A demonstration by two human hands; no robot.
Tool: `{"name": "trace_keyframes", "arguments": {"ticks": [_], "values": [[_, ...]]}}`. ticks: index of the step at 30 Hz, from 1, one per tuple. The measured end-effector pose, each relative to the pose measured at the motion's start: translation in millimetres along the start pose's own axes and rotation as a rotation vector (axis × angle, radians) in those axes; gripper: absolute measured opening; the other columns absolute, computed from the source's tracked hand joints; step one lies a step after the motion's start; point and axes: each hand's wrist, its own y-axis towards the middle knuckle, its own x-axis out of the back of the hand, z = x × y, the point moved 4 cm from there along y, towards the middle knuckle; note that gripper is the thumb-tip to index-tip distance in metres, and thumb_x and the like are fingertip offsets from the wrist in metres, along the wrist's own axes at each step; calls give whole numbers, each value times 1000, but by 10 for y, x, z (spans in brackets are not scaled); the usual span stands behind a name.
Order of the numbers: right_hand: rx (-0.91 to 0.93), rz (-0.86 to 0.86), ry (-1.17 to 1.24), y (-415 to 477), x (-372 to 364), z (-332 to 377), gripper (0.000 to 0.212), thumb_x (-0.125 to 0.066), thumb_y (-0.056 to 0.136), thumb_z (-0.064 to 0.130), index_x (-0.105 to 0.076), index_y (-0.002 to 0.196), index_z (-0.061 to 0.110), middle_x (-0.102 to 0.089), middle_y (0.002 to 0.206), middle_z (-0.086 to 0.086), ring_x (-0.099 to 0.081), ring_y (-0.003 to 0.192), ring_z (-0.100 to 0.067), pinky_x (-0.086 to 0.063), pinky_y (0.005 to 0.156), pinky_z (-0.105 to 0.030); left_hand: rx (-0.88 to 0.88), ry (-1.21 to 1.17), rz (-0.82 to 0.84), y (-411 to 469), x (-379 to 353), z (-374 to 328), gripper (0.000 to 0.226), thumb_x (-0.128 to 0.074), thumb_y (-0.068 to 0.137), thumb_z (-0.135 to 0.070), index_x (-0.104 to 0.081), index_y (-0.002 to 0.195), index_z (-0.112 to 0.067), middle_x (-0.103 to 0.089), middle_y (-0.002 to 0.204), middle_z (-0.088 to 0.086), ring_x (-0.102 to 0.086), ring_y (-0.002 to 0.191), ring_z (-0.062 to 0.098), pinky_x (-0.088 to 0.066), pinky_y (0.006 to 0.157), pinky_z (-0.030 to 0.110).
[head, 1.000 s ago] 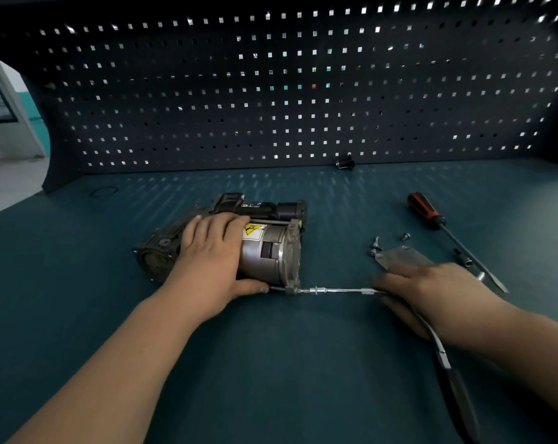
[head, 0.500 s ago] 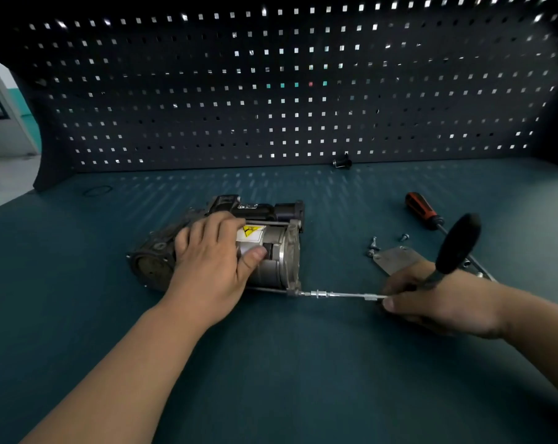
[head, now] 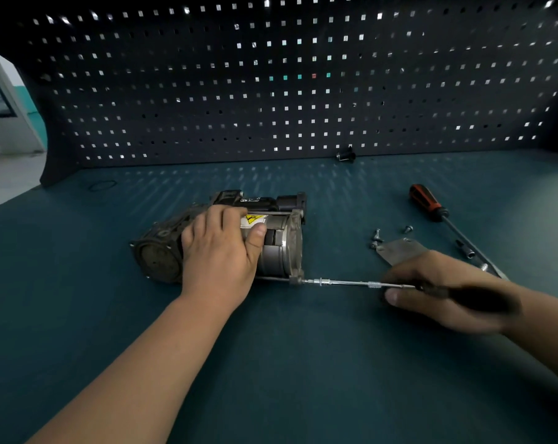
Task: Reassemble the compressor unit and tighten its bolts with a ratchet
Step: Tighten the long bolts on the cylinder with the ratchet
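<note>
The compressor unit [head: 280, 245] lies on its side on the teal bench, a grey metal cylinder with a yellow warning label and a black housing behind. My left hand [head: 220, 251] lies over its top, fingers draped across the body and thumb on the cylinder. A ratchet with a long chrome extension [head: 345, 282] reaches a bolt at the lower right corner of the end flange. My right hand [head: 437, 290] grips the ratchet head, and the black handle [head: 476, 296] points right, blurred with motion.
A flat metal bracket [head: 399, 249] and a few loose screws [head: 376, 235] lie right of the compressor. An orange-and-black screwdriver [head: 426, 203] rests behind them, a small socket [head: 465, 249] beside its shaft. A black fitting [head: 346, 154] sits at the foot of the pegboard.
The ratchet handle swung from pointing toward me, up over my right hand, and now lies low to the right. My left thumb moved up onto the cylinder.
</note>
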Motion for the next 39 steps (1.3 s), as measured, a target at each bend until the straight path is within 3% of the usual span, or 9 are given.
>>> {"name": "trace_keyframes", "arguments": {"ticks": [3, 7, 12, 17, 22, 28, 31, 37, 39], "values": [[-276, 131, 646, 57, -34, -97, 15, -64, 82, 19, -70, 77, 6, -42, 51, -3, -32, 35, -12, -23, 34, -16, 5, -11, -17, -5, -8, -3, 62, -19, 90, -55, -56, 115, -13, -53, 112, 9, -46, 107, 29, -30, 89, 42], [-353, 228, 751, 59, -67, -92, 27, -72, 75, 17, -65, 85, -6, -39, 51, -6, -28, 31, -11, -21, 34, -12, 0, 0, -24, 10, -14, -1, 61, -19, 90, -54, -56, 114, -13, -53, 111, 9, -46, 104, 29, -31, 87, 43], [134, -171, -617, -21, 47, 47, 18, -67, 82, 40, -70, 89, 24, -65, 75, 7, -62, 63, -13, -48, 51, -28, 7, 43, -23, 45, -48, -27, 63, -17, 90, -55, -56, 115, -12, -53, 112, 10, -45, 103, 30, -32, 86, 44], [333, -328, -773, -33, 29, 79, 18, -78, 72, 21, -72, 89, 17, -69, 78, 1, -66, 60, -22, -46, 37, -25, 30, 62, -21, 69, -95, -35, 60, -22, 91, -54, -55, 118, -11, -52, 115, 13, -44, 106, 33, -30, 87, 44], [274, -209, -432, 28, 38, 35, 12, -59, 85, 15, -67, 83, 8, -63, 77, -4, -55, 73, -11, -39, 66, -13, 7, 78, 6, 36, -91, -36, 64, -18, 90, -56, -51, 121, -11, -48, 119, 13, -41, 109, 33, -27, 90, 44], [-428, 177, 776, 65, -48, -115, 20, -65, 74, 24, -68, 75, 5, -39, 50, -3, -29, 31, -8, -21, 31, -14, 1, 21, -28, -25, -22, -24, 64, -17, 91, -54, -54, 118, -10, -52, 116, 13, -45, 108, 32, -30, 91, 44], [-498, 243, 846, 14, -94, -58, 25, -64, 70, 26, -66, 78, 3, -35, 51, -3, -22, 30, -8, -18, 33, -9, 1, -5, -36, -44, 1, -26, 62, -20, 91, -53, -56, 116, -10, -53, 113, 12, -46, 106, 32, -32, 89, 45], [260, -252, -634, -104, 52, 135, 8, -65, 87, 27, -69, 82, 30, -62, 71, 9, -63, 59, -16, -45, 44, -23, -2, 11, -40, -96, 16, -24, 62, -21, 90, -55, -56, 116, -11, -53, 113, 11, -45, 105, 31, -29, 88, 43], [359, -283, -764, -125, 44, 142, 23, -51, 88, 30, -72, 89, 20, -63, 73, 4, -64, 56, -19, -42, 37, -22, 1, 9, -35, -92, 13, -42, 64, -19, 89, -55, -56, 117, -11, -52, 114, 11, -44, 106, 31, -28, 90, 42]]}}
